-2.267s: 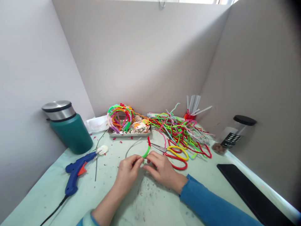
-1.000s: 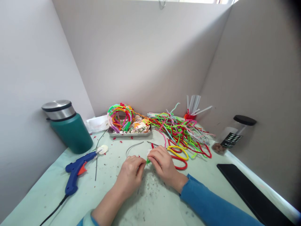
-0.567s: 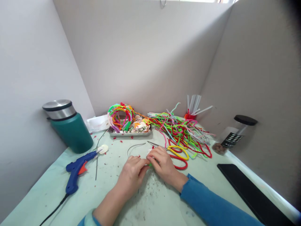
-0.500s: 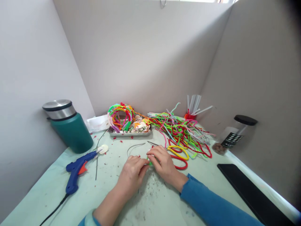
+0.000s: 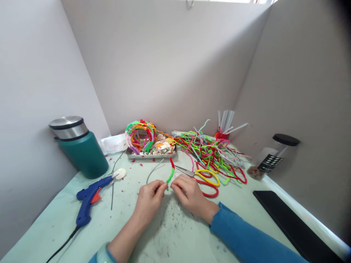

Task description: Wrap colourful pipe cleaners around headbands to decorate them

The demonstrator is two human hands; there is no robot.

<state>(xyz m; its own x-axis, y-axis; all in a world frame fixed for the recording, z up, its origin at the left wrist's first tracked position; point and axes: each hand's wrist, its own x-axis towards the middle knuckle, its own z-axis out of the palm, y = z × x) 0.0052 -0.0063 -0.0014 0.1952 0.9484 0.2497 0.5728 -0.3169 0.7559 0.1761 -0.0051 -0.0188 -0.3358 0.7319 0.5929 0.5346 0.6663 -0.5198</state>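
My left hand (image 5: 151, 195) is closed in a pinch on a thin curved grey headband (image 5: 152, 171). One end of the band is wrapped in pipe cleaner (image 5: 170, 176), red at the tip and green below; its bare grey end arcs up on the left. My right hand (image 5: 189, 193) is just to the right, fingers curled together close to the green wrap; whatever lies between its fingertips is hidden. Beside the right hand rest scissors (image 5: 206, 179) with red and yellow handles, their blades pointing left towards the wrapped tip.
Behind the hands, a metal tray (image 5: 152, 156) holds colourful wrapped bands (image 5: 149, 140) and shells. A heap of pipe cleaners (image 5: 211, 148) lies to its right. At left are a blue glue gun (image 5: 87, 201) and green bottle (image 5: 82, 149); at right, a jar (image 5: 270, 159) and black strip (image 5: 290, 223).
My hands have moved slightly apart, the left one shifting left. The red and green wrapped end, mostly covered before, now shows upright between them. The band's bare end has swung up and left.
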